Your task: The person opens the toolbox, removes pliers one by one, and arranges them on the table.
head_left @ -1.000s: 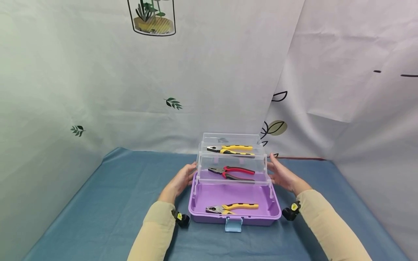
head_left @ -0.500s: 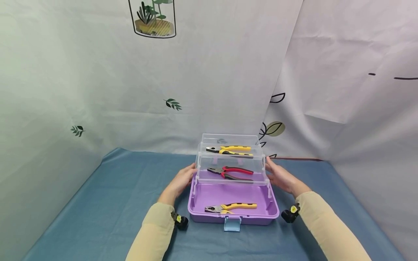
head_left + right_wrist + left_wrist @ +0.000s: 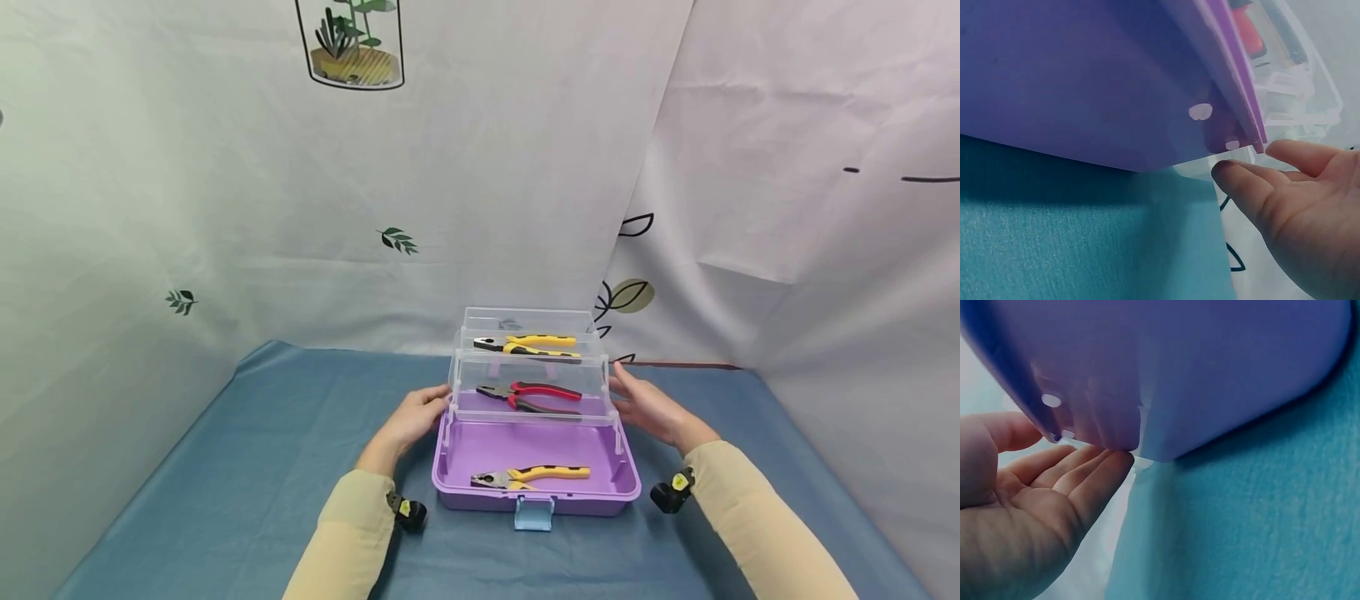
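Note:
A purple toolbox (image 3: 487, 446) stands with its clear two-level trays (image 3: 528, 417) raised at the back. Yellow-and-black pliers (image 3: 547, 340) lie in the upper tray, and red-and-black pliers (image 3: 547, 389) in the lower one. Another pair of yellow-handled pliers (image 3: 555, 472) rests on the box floor near the front. My left hand (image 3: 411, 418) is at the back left corner; in the left wrist view its extended fingertips meet the purple wall, thumb by the rim. My right hand (image 3: 656, 412) reaches the back right corner, thumb and fingers spread around the edge in the right wrist view.
A light blue latch (image 3: 533, 514) hangs down at the box's front. Blue cloth (image 3: 300, 467) covers the table, and a pale printed curtain (image 3: 487, 167) rises close behind the trays. Small cameras are strapped to both wrists.
The head view has shifted slightly. My left wrist has moved a little to the left and down, while its fingers stay at the box's corner. Toolbox and pliers keep their arrangement.

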Motion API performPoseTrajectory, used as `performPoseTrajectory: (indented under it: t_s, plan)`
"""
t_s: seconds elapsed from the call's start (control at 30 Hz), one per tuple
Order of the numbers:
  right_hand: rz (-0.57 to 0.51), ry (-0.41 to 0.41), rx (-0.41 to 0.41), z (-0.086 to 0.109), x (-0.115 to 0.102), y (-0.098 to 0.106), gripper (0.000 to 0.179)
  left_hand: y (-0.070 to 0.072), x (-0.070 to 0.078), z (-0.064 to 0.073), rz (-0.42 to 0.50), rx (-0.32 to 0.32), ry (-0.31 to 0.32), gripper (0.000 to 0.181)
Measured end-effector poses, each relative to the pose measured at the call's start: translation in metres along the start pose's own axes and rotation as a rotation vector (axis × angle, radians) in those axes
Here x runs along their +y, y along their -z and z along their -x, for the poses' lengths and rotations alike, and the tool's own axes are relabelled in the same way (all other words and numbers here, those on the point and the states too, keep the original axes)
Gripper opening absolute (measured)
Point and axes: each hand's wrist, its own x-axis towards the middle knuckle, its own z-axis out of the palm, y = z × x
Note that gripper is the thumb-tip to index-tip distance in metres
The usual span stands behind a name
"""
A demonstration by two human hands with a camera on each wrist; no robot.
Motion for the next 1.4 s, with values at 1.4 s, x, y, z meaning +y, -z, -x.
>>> performPoseTrajectory:
  t_s: [1.4]
  plan:
    - [0.715,0.341,0.406,0.011,-0.038,-0.008,0.056,-0.011,-0.008,0.007,0.183,0.205,0.040,0.031]
